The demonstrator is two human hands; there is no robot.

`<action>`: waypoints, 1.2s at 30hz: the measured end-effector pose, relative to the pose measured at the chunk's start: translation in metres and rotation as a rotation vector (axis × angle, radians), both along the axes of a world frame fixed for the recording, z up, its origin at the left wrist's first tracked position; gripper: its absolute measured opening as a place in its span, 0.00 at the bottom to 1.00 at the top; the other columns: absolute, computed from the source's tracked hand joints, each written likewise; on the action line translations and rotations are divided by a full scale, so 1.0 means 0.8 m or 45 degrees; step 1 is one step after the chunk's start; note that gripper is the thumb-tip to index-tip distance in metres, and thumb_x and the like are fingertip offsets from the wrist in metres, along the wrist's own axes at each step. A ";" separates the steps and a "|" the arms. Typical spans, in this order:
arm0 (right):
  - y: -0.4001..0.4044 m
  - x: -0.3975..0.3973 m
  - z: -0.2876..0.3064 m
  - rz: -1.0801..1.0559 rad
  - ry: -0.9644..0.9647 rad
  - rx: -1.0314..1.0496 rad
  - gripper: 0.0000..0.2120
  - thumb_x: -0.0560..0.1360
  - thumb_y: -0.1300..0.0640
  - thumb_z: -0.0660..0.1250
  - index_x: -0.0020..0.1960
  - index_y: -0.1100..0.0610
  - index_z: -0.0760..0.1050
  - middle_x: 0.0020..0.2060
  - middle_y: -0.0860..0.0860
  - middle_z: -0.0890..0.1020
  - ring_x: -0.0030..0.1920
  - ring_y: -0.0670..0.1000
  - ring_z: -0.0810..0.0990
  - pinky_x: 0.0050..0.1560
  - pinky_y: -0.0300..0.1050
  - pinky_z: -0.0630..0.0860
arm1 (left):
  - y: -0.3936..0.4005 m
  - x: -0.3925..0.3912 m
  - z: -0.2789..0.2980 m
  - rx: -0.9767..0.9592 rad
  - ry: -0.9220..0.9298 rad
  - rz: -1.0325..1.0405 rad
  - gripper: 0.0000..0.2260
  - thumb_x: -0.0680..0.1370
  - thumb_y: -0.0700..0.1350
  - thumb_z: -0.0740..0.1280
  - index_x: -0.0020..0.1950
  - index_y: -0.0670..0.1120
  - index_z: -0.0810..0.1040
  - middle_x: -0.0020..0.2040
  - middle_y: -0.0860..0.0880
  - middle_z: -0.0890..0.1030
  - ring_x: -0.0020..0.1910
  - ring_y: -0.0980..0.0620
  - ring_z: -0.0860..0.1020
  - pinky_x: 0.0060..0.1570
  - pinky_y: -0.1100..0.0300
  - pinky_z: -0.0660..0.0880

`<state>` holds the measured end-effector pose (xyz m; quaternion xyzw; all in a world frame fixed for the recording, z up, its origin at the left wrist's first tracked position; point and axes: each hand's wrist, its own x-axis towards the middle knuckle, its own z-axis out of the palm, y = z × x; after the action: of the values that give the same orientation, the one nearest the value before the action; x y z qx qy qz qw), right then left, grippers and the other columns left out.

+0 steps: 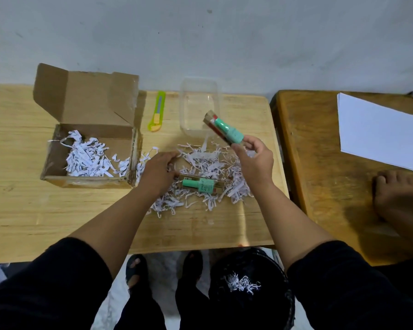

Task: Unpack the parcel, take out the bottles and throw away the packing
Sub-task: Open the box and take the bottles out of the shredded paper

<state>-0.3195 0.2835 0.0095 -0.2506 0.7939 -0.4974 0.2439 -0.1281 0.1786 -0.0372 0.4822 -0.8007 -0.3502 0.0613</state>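
Holding a packaged green bottle (225, 129) up above the table (34, 210), right hand (255, 158) fingers closed around its lower end, top tilted toward the clear plastic tub (188, 101). Left hand (160, 172) curled loosely in the shredded paper pile (210, 170), touching the end of a second green bottle (202, 184) lying flat there; firm grip or not, can't tell. Open cardboard box (91, 139) at left, some shreds inside. Yellow-green box cutter (157, 111) between box and tub. Black bin (250, 287) below the table edge with a few shreds in it. White sheet (379, 132) on the side table (320, 175). Label text too small to read.
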 end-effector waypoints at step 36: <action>-0.082 -0.116 -0.049 -0.240 0.168 0.323 0.25 0.71 0.50 0.70 0.66 0.51 0.70 0.63 0.50 0.75 0.63 0.51 0.70 0.56 0.43 0.69 | 0.002 -0.006 0.019 0.052 -0.007 0.062 0.19 0.77 0.46 0.65 0.68 0.48 0.71 0.63 0.45 0.75 0.57 0.52 0.74 0.58 0.65 0.65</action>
<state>-0.4121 0.2175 -0.0293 -0.1743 0.8846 -0.3962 0.1734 -0.1331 0.1802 -0.0221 0.5037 -0.7815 -0.3636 0.0575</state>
